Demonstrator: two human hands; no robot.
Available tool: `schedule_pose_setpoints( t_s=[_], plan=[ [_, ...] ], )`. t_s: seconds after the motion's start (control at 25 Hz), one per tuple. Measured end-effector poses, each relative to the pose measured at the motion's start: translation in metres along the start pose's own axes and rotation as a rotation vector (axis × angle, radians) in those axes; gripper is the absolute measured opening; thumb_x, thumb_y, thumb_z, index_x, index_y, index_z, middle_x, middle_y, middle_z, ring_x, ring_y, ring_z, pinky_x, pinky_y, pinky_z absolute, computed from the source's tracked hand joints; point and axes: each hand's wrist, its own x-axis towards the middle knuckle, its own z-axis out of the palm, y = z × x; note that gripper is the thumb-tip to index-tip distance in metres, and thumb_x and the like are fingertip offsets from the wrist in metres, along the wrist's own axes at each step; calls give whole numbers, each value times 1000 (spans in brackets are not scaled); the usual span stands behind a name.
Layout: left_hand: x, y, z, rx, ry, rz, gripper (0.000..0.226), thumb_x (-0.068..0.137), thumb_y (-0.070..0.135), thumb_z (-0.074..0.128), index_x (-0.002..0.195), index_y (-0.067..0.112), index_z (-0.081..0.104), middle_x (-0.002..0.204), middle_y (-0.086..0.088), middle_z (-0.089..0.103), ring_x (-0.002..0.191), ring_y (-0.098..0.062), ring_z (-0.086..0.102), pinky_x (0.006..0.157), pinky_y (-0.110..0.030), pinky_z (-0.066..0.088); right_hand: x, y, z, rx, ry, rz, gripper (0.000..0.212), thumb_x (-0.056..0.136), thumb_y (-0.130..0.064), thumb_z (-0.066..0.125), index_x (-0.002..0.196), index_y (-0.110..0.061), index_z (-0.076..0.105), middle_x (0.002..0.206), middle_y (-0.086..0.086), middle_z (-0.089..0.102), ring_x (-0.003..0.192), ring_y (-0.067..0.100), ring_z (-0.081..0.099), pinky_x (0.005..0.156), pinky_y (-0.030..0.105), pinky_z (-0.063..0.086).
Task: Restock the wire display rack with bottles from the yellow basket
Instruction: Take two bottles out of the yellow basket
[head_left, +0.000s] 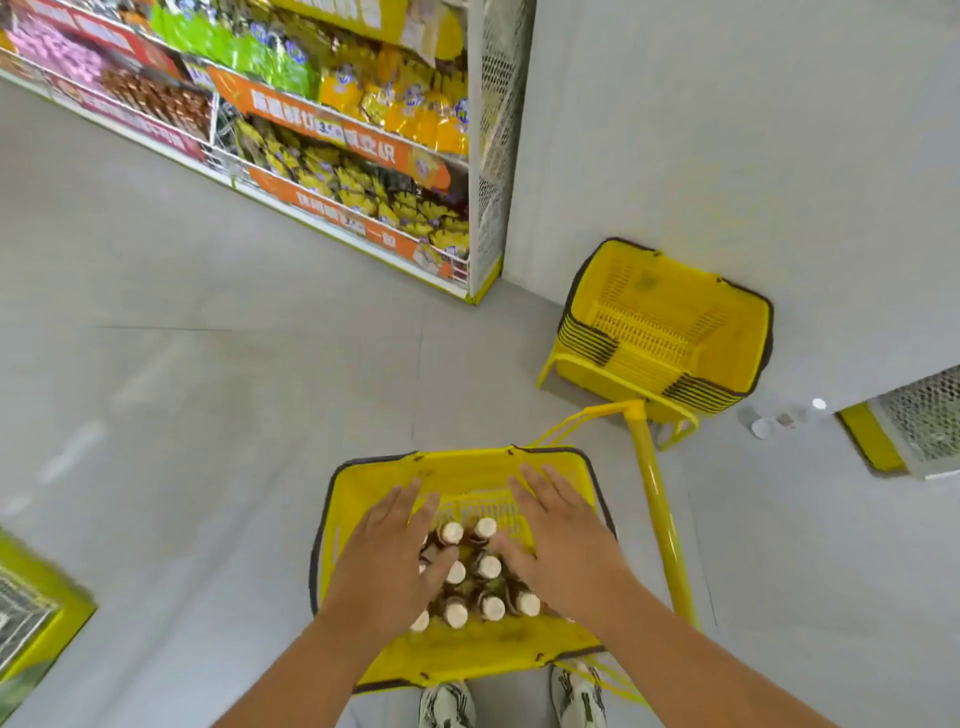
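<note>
A yellow basket (363, 499) with a dark rim sits on the floor right in front of my feet. Several brown bottles with white caps (488, 566) stand upright in it, clustered in the middle. My left hand (389, 551) hovers palm down over the left side of the bottles, fingers spread, thumb near one cap. My right hand (561, 535) is spread palm down over the right side of them. Neither hand holds a bottle. A corner of a wire rack with a yellow frame (31, 608) shows at the lower left edge.
A stack of empty yellow baskets (670, 332) on a yellow wheeled stand with a long handle (657, 499) stands against the white wall to the right. Snack shelves (332, 130) fill the upper left. Another mesh shelf end (919, 421) is at the right. My shoes (447, 706) are below the basket.
</note>
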Motion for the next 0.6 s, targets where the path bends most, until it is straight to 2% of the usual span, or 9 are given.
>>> schedule_pose_setpoints(
  t_s=[0.12, 0.2, 0.32, 0.44, 0.6],
  plan=[
    [41, -19, 64, 0, 8, -76, 91, 82, 73, 13, 157, 26, 33, 167, -3, 25, 154, -26, 22, 121, -43, 29, 48, 32, 64, 21, -84, 36, 91, 87, -72, 8, 164, -24, 14, 173, -4, 1, 160, 20, -4, 129, 44, 13],
    [63, -26, 98, -12, -44, -95, 95, 79, 74, 7, 160, 26, 25, 169, -3, 18, 156, -25, 14, 125, -41, 23, 70, 44, 101, 44, -126, 59, 84, 94, -71, 17, 164, -25, 11, 173, -5, 3, 160, 19, -4, 128, 39, 11],
    [88, -37, 144, -27, -69, -98, 90, 83, 74, 20, 158, 24, 32, 167, -6, 24, 154, -27, 22, 122, -44, 27, 92, 54, 154, 89, -139, 53, 76, 102, -62, 35, 164, -23, 15, 173, -3, 9, 159, 21, 3, 129, 38, 13],
    [102, -48, 173, 2, -130, -84, 79, 94, 67, 42, 159, 26, 27, 168, -3, 20, 154, -24, 20, 121, -41, 25, 104, 57, 189, 124, -168, 33, 76, 102, -61, 39, 163, -22, 18, 172, -2, 13, 159, 22, 7, 128, 39, 16],
    [116, -59, 192, 60, -177, -45, 78, 94, 64, 52, 159, 30, 25, 167, 2, 23, 154, -21, 23, 118, -41, 31, 116, 65, 214, 142, -208, 10, 79, 102, -61, 43, 164, -21, 16, 172, -2, 16, 159, 22, 9, 127, 39, 22]
  ],
)
